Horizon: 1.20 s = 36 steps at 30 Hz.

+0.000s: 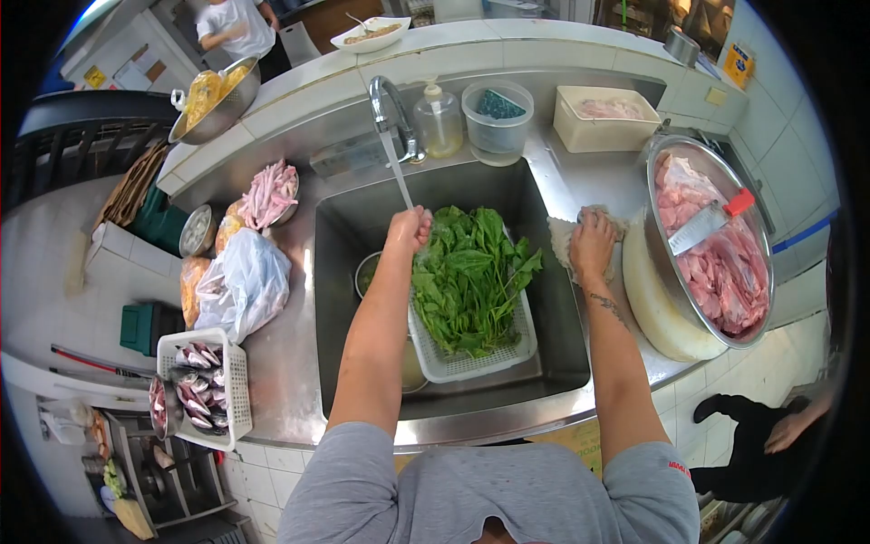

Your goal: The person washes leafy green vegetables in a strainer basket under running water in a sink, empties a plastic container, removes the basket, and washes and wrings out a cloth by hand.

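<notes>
Leafy greens (pixel 467 281) fill a white plastic basket (pixel 485 360) inside the steel sink (pixel 562 363). My left hand (pixel 410 227) is closed in a fist at the upper left edge of the greens, right by the running water; what its fingers hold, if anything, is hidden. Water falls from the curved faucet (pixel 381 95) beside that hand. On the counter right of the sink, my right hand (pixel 593 243) has its fingers bent over a beige cloth (pixel 564 238). Part of a round metal vessel (pixel 367 274) shows in the sink behind my left forearm.
At right, a large metal bowl (pixel 770 304) holds raw meat and a cleaver (pixel 698 234). Left stand a plastic bag (pixel 245 281), chicken feet (pixel 269 193) and a fish basket (pixel 237 390). A soap bottle (pixel 439 122) and tubs line the back. Other people are nearby.
</notes>
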{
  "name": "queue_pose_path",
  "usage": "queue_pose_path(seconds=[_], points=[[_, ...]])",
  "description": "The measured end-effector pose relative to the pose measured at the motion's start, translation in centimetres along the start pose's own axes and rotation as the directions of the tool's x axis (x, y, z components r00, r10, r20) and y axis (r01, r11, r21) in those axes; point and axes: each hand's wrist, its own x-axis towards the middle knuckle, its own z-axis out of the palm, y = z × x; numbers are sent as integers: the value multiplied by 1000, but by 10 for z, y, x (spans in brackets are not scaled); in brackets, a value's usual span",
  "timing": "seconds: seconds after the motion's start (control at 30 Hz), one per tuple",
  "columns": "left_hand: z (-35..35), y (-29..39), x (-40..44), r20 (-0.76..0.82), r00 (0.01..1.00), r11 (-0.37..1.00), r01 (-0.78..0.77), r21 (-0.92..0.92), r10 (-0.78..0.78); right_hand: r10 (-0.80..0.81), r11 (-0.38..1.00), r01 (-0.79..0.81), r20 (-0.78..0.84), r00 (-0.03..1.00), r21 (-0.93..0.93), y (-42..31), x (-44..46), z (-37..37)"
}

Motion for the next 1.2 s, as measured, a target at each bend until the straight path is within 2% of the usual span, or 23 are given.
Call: queue_pose_path(seconds=[0.13,0.23,0.33,0.43,1.03,1.2], points=[[2,3,-5,60,998,999,-25,20,24,0,1000,0,-12,1000,-1,0,0,1],[8,6,-7,-17,998,998,-62,9,62,-10,1000,10,-13,1000,9,3,1,5],[8,6,-7,26,997,996,-70,-58,72,-11,1000,12,-25,1000,14,2,0,4],[9,8,-11,69,994,996,-80,-44,83,-8,1000,9,-27,1000,20,1,0,4],[9,6,-10,51,997,998,-54,-24,55,14,1000,-13,-9,1000,18,-1,1,2],[12,11,-7,58,997,994,-38,-100,44,9,1000,-9,-1,1000,15,0,0,1]])
